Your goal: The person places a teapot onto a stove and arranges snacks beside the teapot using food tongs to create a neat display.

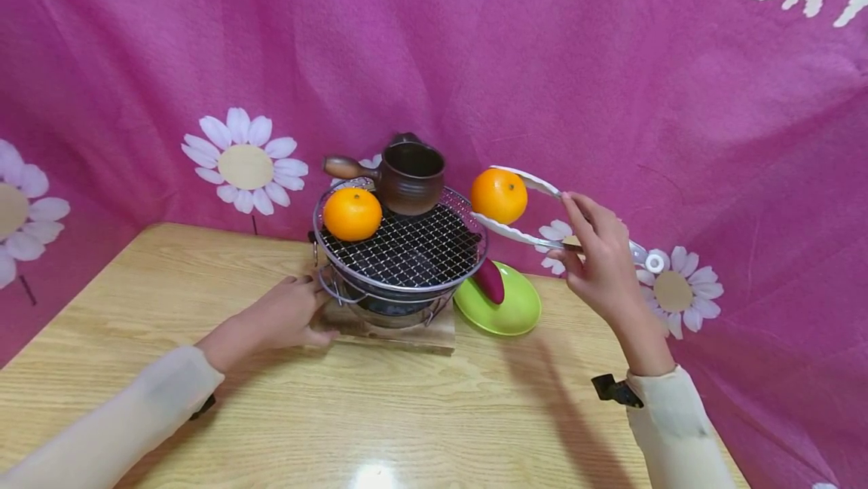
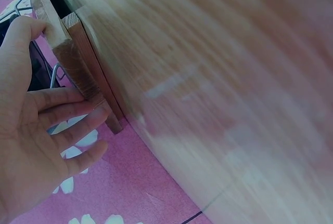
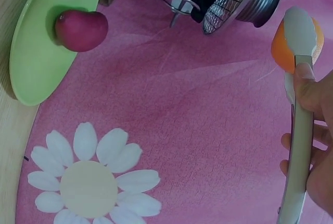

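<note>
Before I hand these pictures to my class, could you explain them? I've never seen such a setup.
These are a person's two bare hands. The wide picture comes from a head camera, the others from one on each wrist. The right hand holds tongs gripping an orange. The left hand touches a wooden board under a round grill. On the grill are a second orange and a brown pot. Beside it on the table, a green plate holds a dark red item.

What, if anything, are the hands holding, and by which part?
The right hand holds tongs by their arms, and the tongs grip an orange by its sides. The left hand touches the edge of the wooden board.
</note>
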A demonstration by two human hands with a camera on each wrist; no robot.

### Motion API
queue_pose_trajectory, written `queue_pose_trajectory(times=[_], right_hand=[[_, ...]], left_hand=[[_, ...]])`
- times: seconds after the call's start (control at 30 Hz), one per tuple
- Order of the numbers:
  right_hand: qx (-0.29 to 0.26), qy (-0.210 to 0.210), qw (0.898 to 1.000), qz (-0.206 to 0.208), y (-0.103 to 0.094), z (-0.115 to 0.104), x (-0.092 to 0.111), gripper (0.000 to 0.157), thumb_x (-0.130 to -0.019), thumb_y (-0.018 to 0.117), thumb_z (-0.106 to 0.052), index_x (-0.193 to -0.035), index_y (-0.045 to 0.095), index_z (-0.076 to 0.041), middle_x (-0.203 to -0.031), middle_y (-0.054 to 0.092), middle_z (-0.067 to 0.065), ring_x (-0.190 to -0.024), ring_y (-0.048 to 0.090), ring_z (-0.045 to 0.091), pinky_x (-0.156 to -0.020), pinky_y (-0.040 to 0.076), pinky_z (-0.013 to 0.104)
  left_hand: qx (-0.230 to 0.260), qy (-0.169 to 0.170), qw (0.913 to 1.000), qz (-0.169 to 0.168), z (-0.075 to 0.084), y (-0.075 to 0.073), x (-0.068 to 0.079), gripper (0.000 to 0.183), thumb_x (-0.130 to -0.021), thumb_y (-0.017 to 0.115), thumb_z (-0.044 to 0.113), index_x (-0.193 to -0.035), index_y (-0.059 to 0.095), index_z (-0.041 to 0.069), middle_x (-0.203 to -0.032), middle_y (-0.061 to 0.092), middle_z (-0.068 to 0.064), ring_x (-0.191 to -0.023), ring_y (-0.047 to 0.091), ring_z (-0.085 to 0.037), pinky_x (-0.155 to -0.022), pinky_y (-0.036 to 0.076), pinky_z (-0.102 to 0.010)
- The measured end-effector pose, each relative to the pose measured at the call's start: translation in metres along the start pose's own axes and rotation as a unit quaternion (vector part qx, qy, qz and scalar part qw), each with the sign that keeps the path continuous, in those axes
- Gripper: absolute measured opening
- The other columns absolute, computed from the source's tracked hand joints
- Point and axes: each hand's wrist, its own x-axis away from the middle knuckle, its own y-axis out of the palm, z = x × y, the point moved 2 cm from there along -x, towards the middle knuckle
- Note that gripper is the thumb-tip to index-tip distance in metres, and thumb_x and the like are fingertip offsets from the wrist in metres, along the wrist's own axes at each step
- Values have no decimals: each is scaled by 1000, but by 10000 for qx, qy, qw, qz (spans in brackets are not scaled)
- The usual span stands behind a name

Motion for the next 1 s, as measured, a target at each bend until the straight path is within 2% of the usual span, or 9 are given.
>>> queue_pose_trajectory(times=[0.37,0.7,1.0], right_hand=[[-5,-127,9997,-189,3,-4,-2,77,-75,81,5,-146,50,3,-140,55,29,-121,52,48,-101,40,62],[71,-155,9989,-438,5,-3,-5,79,-76,81,5,-148,47,3,-141,54,29,-124,50,48,-103,39,64],[83,-323,9980,-530,8,-1,-5,80,-76,81,2,-148,47,4,-139,53,31,-123,49,50,-98,40,64]], left_hand=[[-56,43,10000,60,-2,1,-2,82,-82,73,53,-139,58,-4,-141,58,-26,-115,65,-43,-87,56,-57],[88,-70,9999,-59,-1,-1,1,80,-81,74,53,-138,59,-2,-139,61,-24,-116,64,-42,-87,55,-57],[41,31,10000,15,-1,-1,-1,78,-82,74,53,-135,61,-2,-139,61,-23,-113,65,-41,-88,56,-56]])
